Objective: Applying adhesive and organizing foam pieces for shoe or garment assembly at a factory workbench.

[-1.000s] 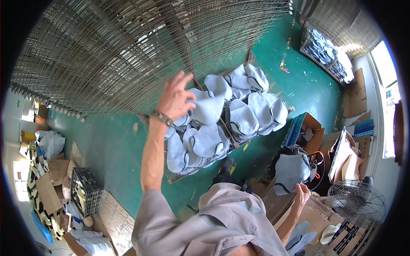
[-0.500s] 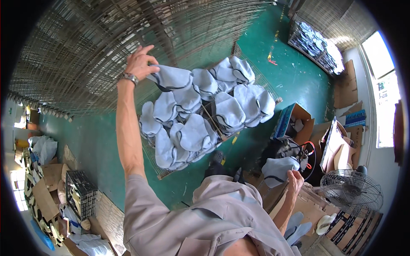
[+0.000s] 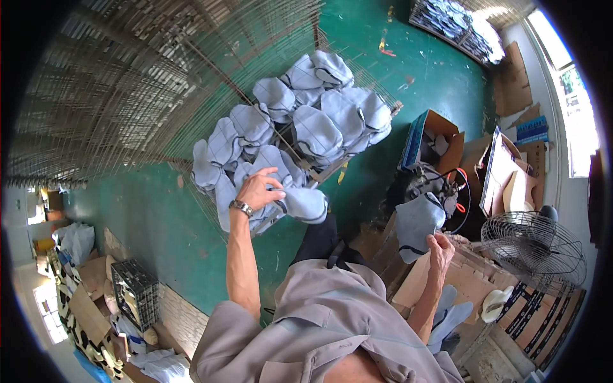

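My left hand (image 3: 257, 190), with a wristwatch, pinches the edge of a grey-blue fabric shoe upper (image 3: 305, 204) with dark trim. It is over the near side of a heap of similar shoe uppers (image 3: 317, 133) lying on a wire rack shelf (image 3: 375, 89). To the right, my right hand (image 3: 440, 251) grips a second shoe upper (image 3: 416, 223) by its lower edge, close to a machine with hoses (image 3: 421, 180). The fingertips of both hands are partly hidden by the cloth.
The tall wire rack (image 3: 128, 83) fills the upper left. An open carton (image 3: 440, 131), a caged fan (image 3: 533, 246) and cardboard (image 3: 479, 281) stand on the right. A black crate (image 3: 135, 290) is at lower left. Another loaded rack (image 3: 456, 29) stands far right.
My left hand has come down and nearer from the heap's far left side, bringing a shoe upper with it. My right hand still holds its shoe upper, now turned more upright. The view has shifted.
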Available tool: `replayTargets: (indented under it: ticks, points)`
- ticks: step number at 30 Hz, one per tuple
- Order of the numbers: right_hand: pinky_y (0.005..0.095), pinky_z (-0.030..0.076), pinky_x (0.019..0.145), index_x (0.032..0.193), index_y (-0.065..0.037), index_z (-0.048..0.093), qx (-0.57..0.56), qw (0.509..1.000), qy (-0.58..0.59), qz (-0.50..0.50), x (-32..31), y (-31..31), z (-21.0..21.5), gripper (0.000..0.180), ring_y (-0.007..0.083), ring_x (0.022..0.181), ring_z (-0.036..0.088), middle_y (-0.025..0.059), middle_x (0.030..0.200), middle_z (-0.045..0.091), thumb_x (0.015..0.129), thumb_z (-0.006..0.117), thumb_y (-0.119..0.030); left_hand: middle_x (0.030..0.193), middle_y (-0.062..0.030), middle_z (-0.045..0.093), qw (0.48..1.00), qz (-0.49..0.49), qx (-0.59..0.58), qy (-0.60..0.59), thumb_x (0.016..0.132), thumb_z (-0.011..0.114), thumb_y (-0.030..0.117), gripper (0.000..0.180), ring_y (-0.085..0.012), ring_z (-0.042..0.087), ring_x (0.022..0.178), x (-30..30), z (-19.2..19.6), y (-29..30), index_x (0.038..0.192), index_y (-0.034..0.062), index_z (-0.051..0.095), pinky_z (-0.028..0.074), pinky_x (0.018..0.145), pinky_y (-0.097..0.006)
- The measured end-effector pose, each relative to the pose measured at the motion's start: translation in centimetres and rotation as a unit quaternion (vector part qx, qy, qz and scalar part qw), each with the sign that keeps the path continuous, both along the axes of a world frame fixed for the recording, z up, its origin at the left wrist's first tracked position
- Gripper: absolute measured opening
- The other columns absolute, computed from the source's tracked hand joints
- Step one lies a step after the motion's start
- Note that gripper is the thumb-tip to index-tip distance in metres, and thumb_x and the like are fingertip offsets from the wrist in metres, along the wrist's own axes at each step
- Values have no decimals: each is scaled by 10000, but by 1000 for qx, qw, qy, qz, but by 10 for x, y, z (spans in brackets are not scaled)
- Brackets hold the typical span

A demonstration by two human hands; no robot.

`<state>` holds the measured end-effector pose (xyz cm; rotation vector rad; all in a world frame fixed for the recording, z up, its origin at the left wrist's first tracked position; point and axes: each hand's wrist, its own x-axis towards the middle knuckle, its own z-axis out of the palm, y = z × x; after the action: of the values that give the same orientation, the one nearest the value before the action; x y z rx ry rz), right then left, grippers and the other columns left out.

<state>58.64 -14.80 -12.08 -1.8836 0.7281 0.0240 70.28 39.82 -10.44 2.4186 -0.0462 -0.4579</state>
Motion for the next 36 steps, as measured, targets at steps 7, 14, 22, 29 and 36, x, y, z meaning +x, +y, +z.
replayTargets:
  ticks: [7,14,22,29,36]
  points:
    - [288,483,728,993,44,748,-22,998,50,14,35,6,-4,295,123,739,598,32,795,675,830,757,-202,1360,-122,633,999,-13,-45,18,733,833,271,236,-311,619,1215,32,9,-47,885,96,789,487,1038,-399]
    - [264,431,663,969,49,738,-61,994,16,93,222,92,32,320,92,717,551,13,758,644,842,740,-244,1095,-82,676,984,27,35,-171,707,875,217,234,-304,657,1024,161,27,-7,874,92,769,526,901,-418]
    - [286,458,683,1063,-14,752,94,990,-100,25,504,219,12,377,108,761,565,5,855,677,848,786,-320,1004,-75,595,923,132,140,-334,745,848,167,288,-299,587,977,332,-2,36,1007,93,756,473,869,-423]
    - [316,509,686,1051,-42,736,230,971,67,18,652,269,-212,249,168,829,628,36,902,679,868,744,-211,1029,-61,613,933,154,133,-296,763,849,296,302,-305,590,989,454,-238,45,1021,165,760,479,860,-450]
    - [473,574,724,901,-57,755,-143,969,-32,200,489,209,-351,211,373,770,729,221,825,717,839,619,-206,1327,-172,626,965,86,187,-160,906,683,248,525,-386,573,1227,519,-393,-32,1362,18,563,445,1049,-478]
